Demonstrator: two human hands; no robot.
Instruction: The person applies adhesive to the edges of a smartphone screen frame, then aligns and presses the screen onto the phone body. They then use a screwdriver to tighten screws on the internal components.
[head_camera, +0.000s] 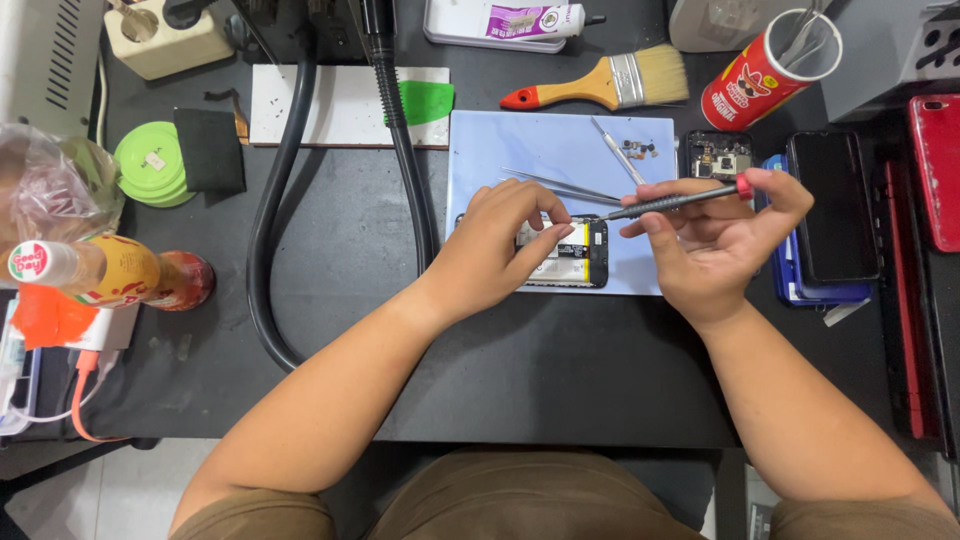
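Blue mat (520, 150) lies under the opened phone (575, 252), which sits near its lower edge on the black table (340, 250). My left hand (495, 250) rests on the phone, fingers pinched down on it. My right hand (715, 245) grips a screwdriver (670, 203) with a red cap, its tip meeting the phone's upper end. Tweezers (560, 183) lie on the mat just above my left hand. A paintbrush (610, 85) sits beyond the mat.
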